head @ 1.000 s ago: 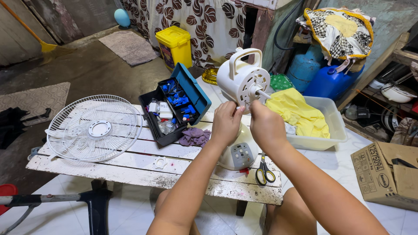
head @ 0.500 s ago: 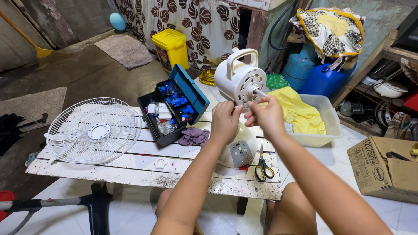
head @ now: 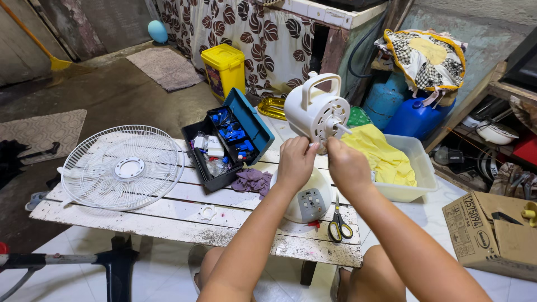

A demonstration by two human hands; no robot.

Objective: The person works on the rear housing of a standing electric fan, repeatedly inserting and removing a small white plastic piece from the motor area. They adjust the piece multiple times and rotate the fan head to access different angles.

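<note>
**Both hands at the white fan motor housing**

I see a white fan motor housing (head: 316, 112) with a carry handle on top, standing upright on its control base (head: 306, 198) at the far middle of the white wooden desk (head: 168, 215). My left hand (head: 296, 162) and right hand (head: 347, 165) are raised side by side just below the housing's front. Each grip is curled closed, fingertips pinched at the housing's lower edge; what they pinch is too small to tell. Just right of the base lie scissors (head: 339, 223) with black and yellow handles. To the left sit a crumpled purple cloth (head: 251, 180), an open blue toolbox (head: 229, 142) and a white fan grille (head: 123, 166) lying flat. Right of the housing, a clear plastic tub (head: 411, 168) holds a yellow cloth (head: 380, 156).
</note>
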